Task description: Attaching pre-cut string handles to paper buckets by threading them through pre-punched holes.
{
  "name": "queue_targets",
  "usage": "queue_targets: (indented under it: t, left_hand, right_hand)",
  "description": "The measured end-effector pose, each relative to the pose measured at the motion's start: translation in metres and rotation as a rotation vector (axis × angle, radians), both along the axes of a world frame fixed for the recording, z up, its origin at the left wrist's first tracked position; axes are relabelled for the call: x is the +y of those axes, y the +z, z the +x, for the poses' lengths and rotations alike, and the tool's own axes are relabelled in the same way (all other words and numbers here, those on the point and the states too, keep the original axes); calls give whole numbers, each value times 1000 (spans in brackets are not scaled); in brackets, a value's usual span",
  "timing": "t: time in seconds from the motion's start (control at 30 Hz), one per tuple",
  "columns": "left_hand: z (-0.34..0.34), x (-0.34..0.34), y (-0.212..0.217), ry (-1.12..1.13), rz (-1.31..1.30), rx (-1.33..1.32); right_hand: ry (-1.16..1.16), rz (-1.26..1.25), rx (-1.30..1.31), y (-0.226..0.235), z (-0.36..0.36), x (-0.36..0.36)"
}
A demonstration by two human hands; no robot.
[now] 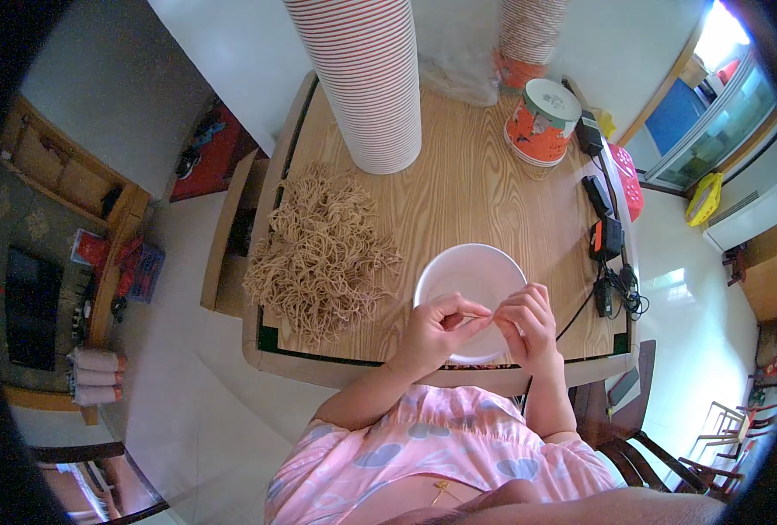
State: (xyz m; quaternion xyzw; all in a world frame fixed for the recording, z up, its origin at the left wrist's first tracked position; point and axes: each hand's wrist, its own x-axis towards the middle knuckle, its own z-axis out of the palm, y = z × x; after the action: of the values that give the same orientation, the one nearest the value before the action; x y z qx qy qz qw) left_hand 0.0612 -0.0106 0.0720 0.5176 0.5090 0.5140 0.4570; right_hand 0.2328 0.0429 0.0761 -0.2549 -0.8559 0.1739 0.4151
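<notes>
Your left hand (430,332) and right hand (528,322) meet over one round white plastic bowl (458,271) at the near edge of the light wooden table (467,192), both pinching one thin tan string (478,312) between fingertips. One loose heap of tan strings (318,254) lies left of the bowl. Two tall stacks of red-striped paper cups (366,79) are cut off at the top; one orange paper tub (541,122) stands right. The string's ends are hard to make out.

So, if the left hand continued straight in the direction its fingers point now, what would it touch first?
The left hand points to the person's right, so it would most likely meet the right hand first. Both hands hold a thin strand above the white bowl, fingertips almost touching.
</notes>
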Motion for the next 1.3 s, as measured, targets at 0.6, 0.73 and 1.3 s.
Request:
queue_targets:
  t: [0.6, 0.73, 1.3]
  left_hand:
    - [-5, 32, 13, -37, 149, 393]
    - [-3, 67, 7, -116, 49, 426]
    - [1, 85, -28, -169, -221, 186]
  right_hand:
    - [-344, -306, 79, -11, 14, 38]
    - [-433, -547, 105, -31, 10, 43]
    - [-411, -745, 288, -53, -1, 9]
